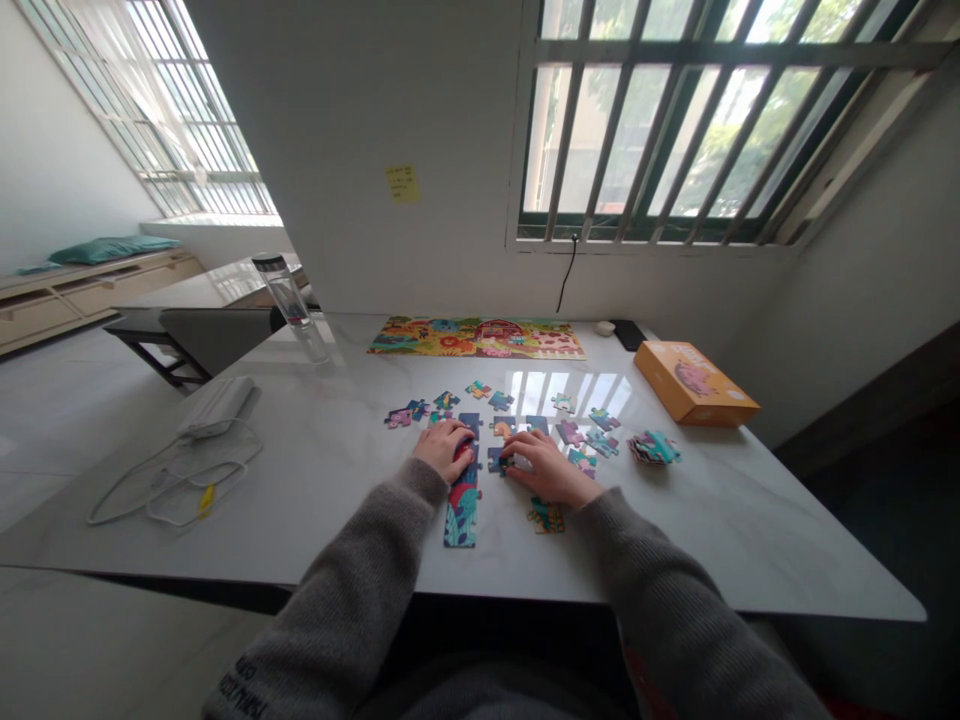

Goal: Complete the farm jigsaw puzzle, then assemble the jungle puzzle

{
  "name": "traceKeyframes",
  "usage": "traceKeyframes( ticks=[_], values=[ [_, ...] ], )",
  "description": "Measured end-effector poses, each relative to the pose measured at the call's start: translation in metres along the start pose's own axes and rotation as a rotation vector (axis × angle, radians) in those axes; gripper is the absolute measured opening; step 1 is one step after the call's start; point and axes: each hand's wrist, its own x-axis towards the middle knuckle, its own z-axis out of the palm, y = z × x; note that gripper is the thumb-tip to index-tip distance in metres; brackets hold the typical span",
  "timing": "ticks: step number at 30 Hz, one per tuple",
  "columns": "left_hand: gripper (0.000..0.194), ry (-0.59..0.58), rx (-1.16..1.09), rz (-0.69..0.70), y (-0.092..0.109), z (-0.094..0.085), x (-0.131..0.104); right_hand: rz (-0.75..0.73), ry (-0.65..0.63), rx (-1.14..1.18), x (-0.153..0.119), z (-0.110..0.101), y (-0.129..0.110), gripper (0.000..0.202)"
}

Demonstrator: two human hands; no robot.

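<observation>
A joined column of puzzle pieces [462,510] runs front to back on the white table. My left hand [445,449] rests on the column's upper part, fingers bent over it. Just right of the column, my right hand [541,464] has its fingertips on a dark blue puzzle piece [496,460], which looks slightly apart from the column. Loose pieces lie around both hands, among them a pink one [570,432], an orange one [502,426] and a green and yellow one [546,516] below my right hand.
A finished-looking picture strip [480,338] lies by the wall. To the right are a pile of pieces [654,448], an orange box [694,383] and a black phone [629,335]. A glass bottle [283,290] and a white device [217,405] with a cable are on the left.
</observation>
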Motion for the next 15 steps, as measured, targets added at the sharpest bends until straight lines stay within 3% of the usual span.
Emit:
traceKeyframes(
  ticks=[6, 15],
  values=[
    [0.027, -0.011, 0.014, -0.004, -0.001, 0.0, 0.001, 0.05, 0.088, -0.097, 0.024, -0.002, 0.014, 0.015],
    [0.027, -0.011, 0.018, 0.002, -0.002, 0.0, 0.0, 0.144, -0.039, -0.22, 0.049, -0.005, 0.023, 0.013]
  ],
)
